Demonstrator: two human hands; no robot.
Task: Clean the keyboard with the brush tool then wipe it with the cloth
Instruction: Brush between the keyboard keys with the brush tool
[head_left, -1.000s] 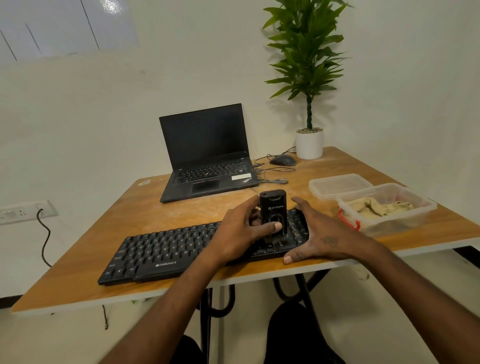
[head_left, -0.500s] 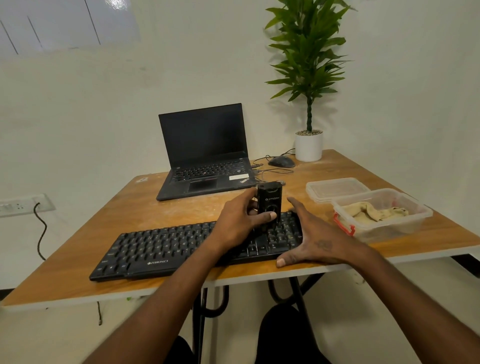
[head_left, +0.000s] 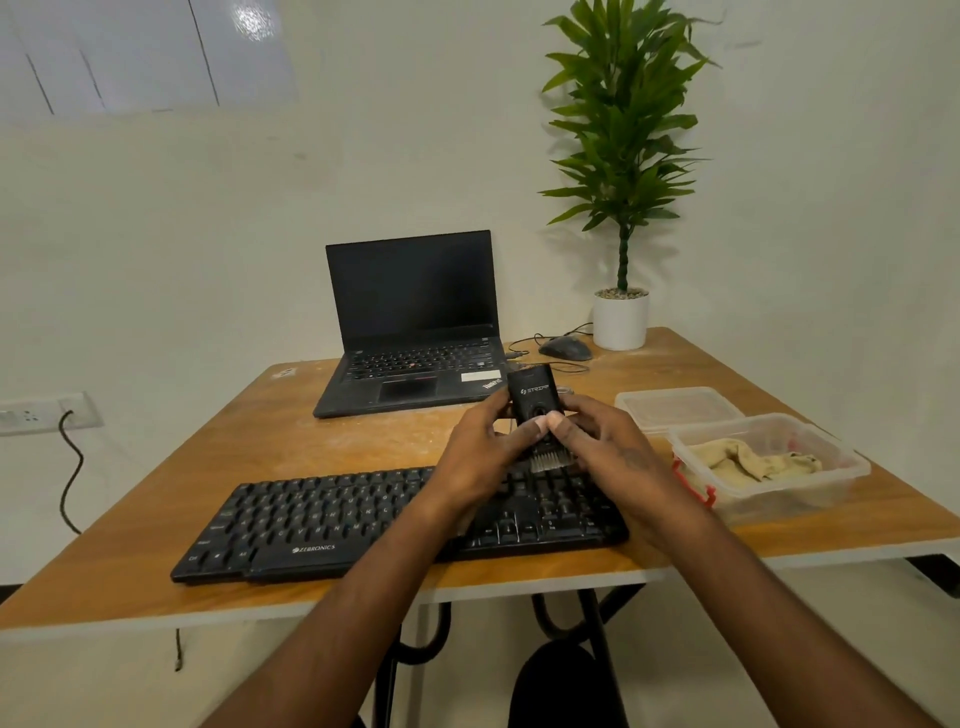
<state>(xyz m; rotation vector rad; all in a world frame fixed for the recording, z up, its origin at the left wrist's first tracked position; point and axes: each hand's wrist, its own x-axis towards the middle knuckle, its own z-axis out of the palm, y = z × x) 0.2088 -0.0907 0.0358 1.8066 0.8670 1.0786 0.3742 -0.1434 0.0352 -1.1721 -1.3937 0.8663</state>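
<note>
A black keyboard (head_left: 332, 525) lies along the near edge of the wooden table (head_left: 322, 441). Above its right part both hands hold a black brush tool (head_left: 535, 397) upright, its grey bristles pointing down, clear of the keys. My left hand (head_left: 483, 452) grips the tool from the left with the thumb on its front. My right hand (head_left: 597, 452) grips it from the right, thumb meeting the left thumb. A beige cloth (head_left: 753, 460) lies crumpled in a clear plastic box (head_left: 831, 486) at the right.
A black laptop (head_left: 415, 322) stands open behind the keyboard. A mouse (head_left: 565, 348) with its cable and a potted plant (head_left: 621, 317) sit at the back right. The box's clear lid (head_left: 675, 408) lies flat behind the box. The table's front edge is close.
The brush tool has been lifted off the keyboard's right end. My right hand left the table beside the keyboard and rose to take hold of the tool together with my left hand.
</note>
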